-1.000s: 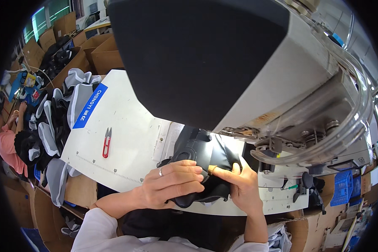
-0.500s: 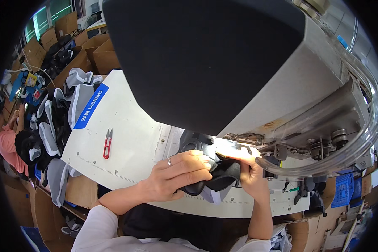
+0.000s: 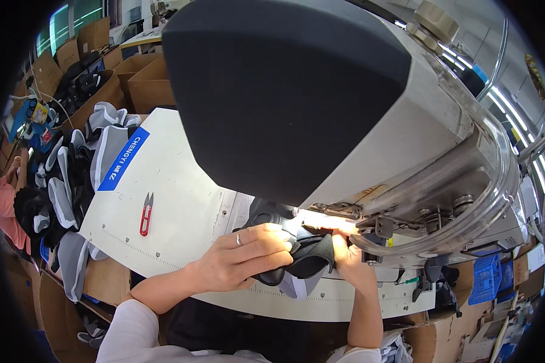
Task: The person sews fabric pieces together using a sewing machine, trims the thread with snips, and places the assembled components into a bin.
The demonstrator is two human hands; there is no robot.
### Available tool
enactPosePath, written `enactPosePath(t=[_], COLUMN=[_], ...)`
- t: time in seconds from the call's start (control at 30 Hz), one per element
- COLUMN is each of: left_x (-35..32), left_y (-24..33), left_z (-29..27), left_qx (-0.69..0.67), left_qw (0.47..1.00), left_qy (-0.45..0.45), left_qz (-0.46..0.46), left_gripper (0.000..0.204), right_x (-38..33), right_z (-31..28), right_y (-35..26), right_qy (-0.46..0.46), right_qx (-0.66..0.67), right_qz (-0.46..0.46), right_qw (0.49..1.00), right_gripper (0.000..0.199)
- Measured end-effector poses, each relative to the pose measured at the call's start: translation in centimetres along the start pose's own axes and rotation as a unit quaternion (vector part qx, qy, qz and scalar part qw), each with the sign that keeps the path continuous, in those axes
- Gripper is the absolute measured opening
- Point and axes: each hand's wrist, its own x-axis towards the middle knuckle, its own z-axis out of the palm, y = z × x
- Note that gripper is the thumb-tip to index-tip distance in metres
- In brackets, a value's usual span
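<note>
We see a black padded piece [image 3: 315, 254] at the near side of the sewing machine [image 3: 290, 103], bunched up just below the edge of its big dark head, with a pale grey flap [image 3: 301, 285] hanging from it toward us. The hands sit on either side of it: the left hand [image 3: 251, 254] has its fingers curled together over the piece's left part, with hardly any gap between them, and we take that as a firm hold; the right hand [image 3: 348, 257] lies along the other side, below the machine's metal underside, its fingers stretched in toward the bright light there. Glare washes out those fingertips, so we cannot tell how far open that hand is, or whether it pinches the edge or merely presses it. By our reading, the step in hand is lining up the piece's edge at the machine's working point. The next move calls, we judge, for both hands to steady and flatten that edge as it is fed, keeping fingers clear of the needle area. On the worktop [image 3: 175, 224], red-handled snips [image 3: 146, 215] lie to the left of the machine, well apart from our hands.
</note>
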Motion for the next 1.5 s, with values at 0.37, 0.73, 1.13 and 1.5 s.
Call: enactPosePath(t=[0.37, 0.73, 1.13, 1.5], left_x=[0.8, 1.5, 2.2, 2.1], left_y=[-1.2, -1.6, -0.7, -1.7], left_z=[-0.3, 0.6, -0.5, -5.1], left_qx=[0.008, 0.033, -0.004, -0.228], left_qw=[1.000, 0.999, 0.998, 0.903], left_qy=[-0.005, 0.020, -0.003, 0.083], left_qz=[-0.009, -0.023, -0.064, -0.354], left_gripper=[0.052, 0.047, 0.044, 0.020], right_x=[2.2, 2.4, 2.9, -0.4], right_z=[-1.7, -3.6, -2.9, 1.1], right_y=[4.1, 8.5, 8.0, 0.4], right_qy=[0.022, -0.036, 0.027, 0.037], right_qx=[-0.343, -0.535, -0.246, -0.079], right_qz=[0.014, -0.110, 0.026, 0.022], right_qw=[0.939, 0.837, 0.968, 0.996], right_gripper=[0.024, 0.023, 0.018, 0.014])
